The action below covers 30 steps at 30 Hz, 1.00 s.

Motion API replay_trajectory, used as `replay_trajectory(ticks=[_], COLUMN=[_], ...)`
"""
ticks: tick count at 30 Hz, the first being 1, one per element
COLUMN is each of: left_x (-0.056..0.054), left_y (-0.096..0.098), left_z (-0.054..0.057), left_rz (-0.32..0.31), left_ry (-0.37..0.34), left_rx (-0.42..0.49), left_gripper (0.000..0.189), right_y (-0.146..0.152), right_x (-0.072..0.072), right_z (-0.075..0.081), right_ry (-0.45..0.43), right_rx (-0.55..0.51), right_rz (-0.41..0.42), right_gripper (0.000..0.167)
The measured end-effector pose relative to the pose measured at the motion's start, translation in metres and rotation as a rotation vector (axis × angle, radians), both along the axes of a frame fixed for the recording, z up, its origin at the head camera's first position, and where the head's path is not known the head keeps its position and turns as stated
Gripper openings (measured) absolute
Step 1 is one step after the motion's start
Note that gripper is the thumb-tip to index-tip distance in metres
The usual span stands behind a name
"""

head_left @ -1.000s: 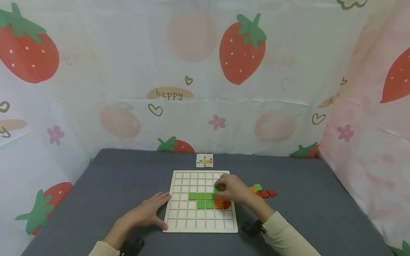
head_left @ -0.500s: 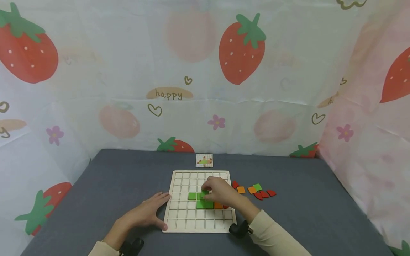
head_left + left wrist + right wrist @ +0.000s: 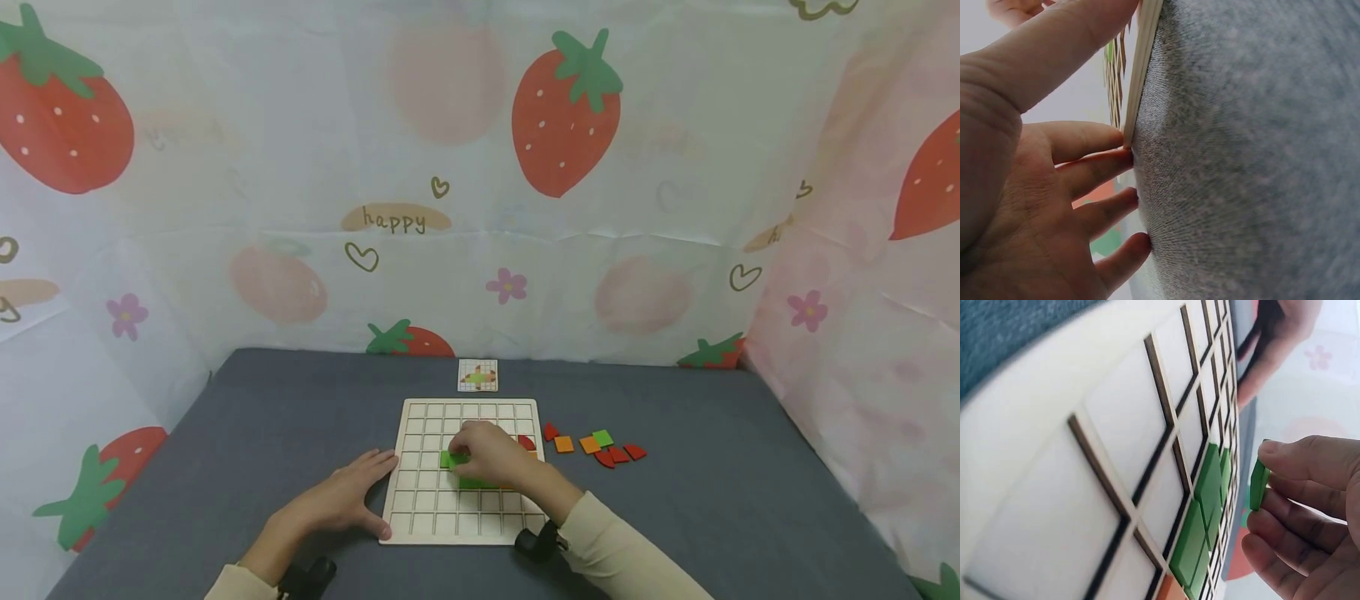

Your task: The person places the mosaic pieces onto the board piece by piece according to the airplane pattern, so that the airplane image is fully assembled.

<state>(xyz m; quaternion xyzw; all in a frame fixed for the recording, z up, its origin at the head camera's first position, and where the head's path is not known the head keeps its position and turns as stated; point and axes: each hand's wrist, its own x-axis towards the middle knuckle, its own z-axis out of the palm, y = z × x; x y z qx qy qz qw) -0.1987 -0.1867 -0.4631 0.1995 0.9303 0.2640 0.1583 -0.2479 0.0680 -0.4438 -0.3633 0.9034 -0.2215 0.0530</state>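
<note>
A wooden grid board (image 3: 425,502) lies on the table. My left hand (image 3: 347,495) rests along its left side, thumb at the near corner and fingers spread against the edge. Over the middle of the board, my right hand (image 3: 495,457) pinches a green square tile (image 3: 1259,485) between thumb and fingers; in the right wrist view it is held above the grid. Below it, green tiles (image 3: 1190,550) sit in the cells, with an orange tile (image 3: 1171,589) beside them. A red rounded tile (image 3: 527,442) shows at the board's right. The hand hides some tiles in the head view.
Right of the board lie loose pieces: an orange square (image 3: 564,445), another orange square (image 3: 590,445), a green square (image 3: 603,437) and several red pieces (image 3: 634,452). A small patterned card (image 3: 477,376) lies behind the board. Printed cloth (image 3: 645,167) hangs around the dark table (image 3: 315,400).
My right hand has moved left across the board, carrying the green tile from the right side toward the middle. The left hand stays at the board's edge.
</note>
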Motion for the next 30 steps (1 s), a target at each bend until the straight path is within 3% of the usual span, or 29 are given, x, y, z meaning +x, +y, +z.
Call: replay_trajectory(ticks=[10,30], left_x=[0.000,0.000], left_y=[0.001,0.001], left_z=[0.002,0.001], left_rz=[0.008,0.012], left_ry=[-0.015,-0.012], left_rx=[0.008,0.011], left_gripper=[0.103,0.103], right_y=[-0.012,-0.022], right_x=[0.002,0.008], right_z=[-0.004,-0.011], right_ry=[-0.012,0.110], right_rx=[0.063,0.148], right_rz=[-0.017,0.024], right_gripper=[0.016,0.008])
